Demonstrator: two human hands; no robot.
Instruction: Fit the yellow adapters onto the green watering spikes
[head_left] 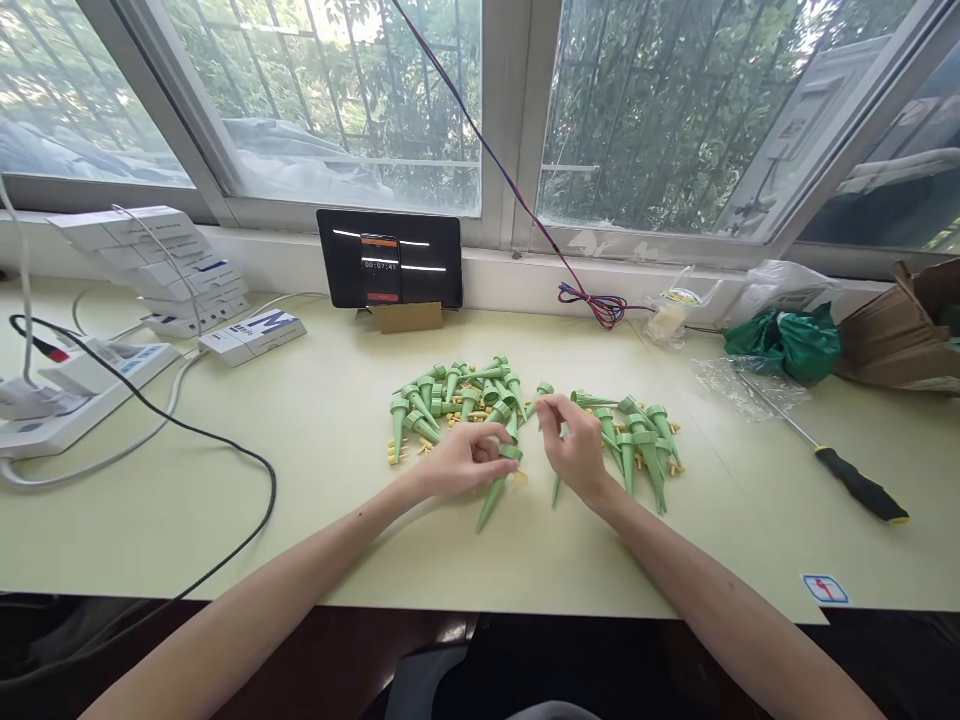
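Observation:
My left hand is closed, thumb and forefinger around the cap of a green plastic watering spike whose tip points down toward me. A small yellow piece shows beside that cap. To its right, my right hand has its fingers pinched together; whatever is in them is hidden. Below its fingers the tip of another green spike sticks out, and I cannot tell whether the hand holds it. Behind my left hand lies a heap of green spikes mixed with small yellow valves. More green spikes lie right of my right hand.
A tablet showing a timer leans at the window side. White boxes, a power strip and cables occupy the left. On the right are a screwdriver, a green plastic bag and a cardboard box.

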